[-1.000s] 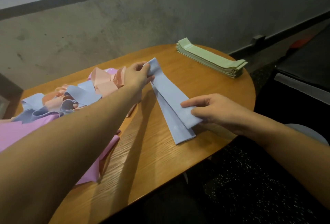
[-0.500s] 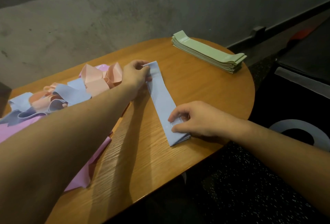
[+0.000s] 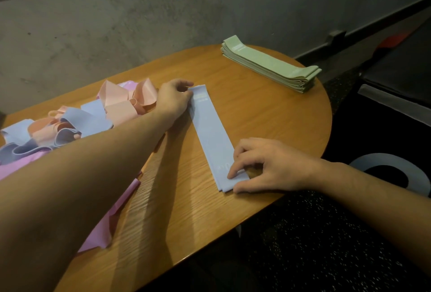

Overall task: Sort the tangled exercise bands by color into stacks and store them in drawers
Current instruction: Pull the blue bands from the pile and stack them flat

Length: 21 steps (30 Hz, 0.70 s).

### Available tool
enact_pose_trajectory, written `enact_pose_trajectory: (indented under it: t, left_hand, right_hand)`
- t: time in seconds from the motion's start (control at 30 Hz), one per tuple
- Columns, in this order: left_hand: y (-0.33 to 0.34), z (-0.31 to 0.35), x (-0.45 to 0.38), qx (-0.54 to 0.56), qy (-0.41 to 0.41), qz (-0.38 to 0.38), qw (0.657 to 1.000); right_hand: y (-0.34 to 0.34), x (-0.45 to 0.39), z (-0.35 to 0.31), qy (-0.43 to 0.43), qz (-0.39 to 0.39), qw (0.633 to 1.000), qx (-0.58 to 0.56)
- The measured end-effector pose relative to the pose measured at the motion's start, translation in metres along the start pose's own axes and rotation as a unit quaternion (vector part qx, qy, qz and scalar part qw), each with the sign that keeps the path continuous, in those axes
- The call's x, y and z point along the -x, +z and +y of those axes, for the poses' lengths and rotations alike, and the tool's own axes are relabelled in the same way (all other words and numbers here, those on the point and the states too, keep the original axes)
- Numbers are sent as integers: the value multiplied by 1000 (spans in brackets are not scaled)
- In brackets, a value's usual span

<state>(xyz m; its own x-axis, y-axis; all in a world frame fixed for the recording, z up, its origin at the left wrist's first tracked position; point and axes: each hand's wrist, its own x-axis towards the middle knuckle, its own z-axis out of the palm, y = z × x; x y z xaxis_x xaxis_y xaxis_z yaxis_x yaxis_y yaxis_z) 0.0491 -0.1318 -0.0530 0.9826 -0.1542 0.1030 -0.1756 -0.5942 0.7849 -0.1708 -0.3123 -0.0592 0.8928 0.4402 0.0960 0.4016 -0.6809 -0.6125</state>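
We see two bare hands at either end of a blue band (image 3: pixel 211 133) laid flat on the wooden table (image 3: pixel 268 114). The left hand (image 3: pixel 173 99) sits at the band's far end, its fingers curled onto the corner there, pinching it against the table. The right hand (image 3: pixel 263 166) is at the near end; its fingers (image 3: pixel 235 173) are bent and press down on the band's top, while the thumb lies along the near edge. At that end we can make out more than one blue layer, edges slightly offset.

Left of the blue band lies a tangled pile (image 3: pixel 70 128) of peach, blue and pink bands, partly hidden behind the left forearm. A pink band (image 3: pixel 112 217) runs out from under that arm toward the table's near edge. At the far right of the table, well apart from the hands, stands a neat green stack (image 3: pixel 270 64). A concrete wall (image 3: pixel 140 19) rises behind the table.
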Motion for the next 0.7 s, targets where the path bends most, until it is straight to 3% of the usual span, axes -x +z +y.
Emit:
enact_pose_trajectory:
  t: [0.2,0.43,0.7]
  left_hand:
    - [1,-4,-2,-30,4,6,1000]
    - [1,-7,-6,-80,7,10,997]
    - [1,-4,-13,-164,28,-41,985]
  right_hand:
    - [6,-7,-2,-31,62,998,-10]
    - [9,-5,3,-53,23,998,34]
    - [11,-2,7,-61,41,996,53]
